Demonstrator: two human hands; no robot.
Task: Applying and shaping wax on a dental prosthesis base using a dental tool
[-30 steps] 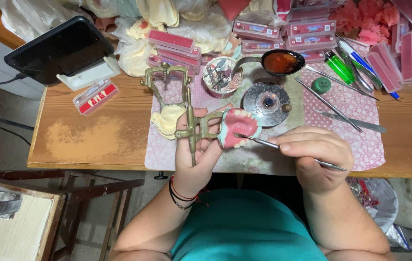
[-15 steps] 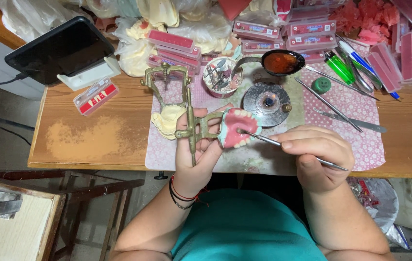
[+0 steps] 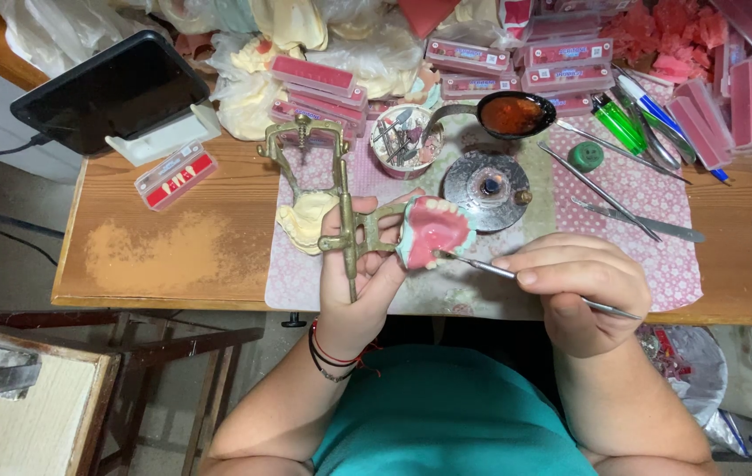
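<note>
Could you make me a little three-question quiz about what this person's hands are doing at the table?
1. True or false: the left hand holds the brass hinged frame carrying the pink denture model.
2. The right hand holds: A) a green lighter, B) a thin metal tool, C) a spoon.
3. Where does the tool's tip rest?

Key:
1. True.
2. B.
3. At the lower edge of the denture model, by its teeth.

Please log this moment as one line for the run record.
left hand: holds brass hinged frame with pink denture | right hand: holds thin metal tool, tip at denture edge | wooden table
</note>
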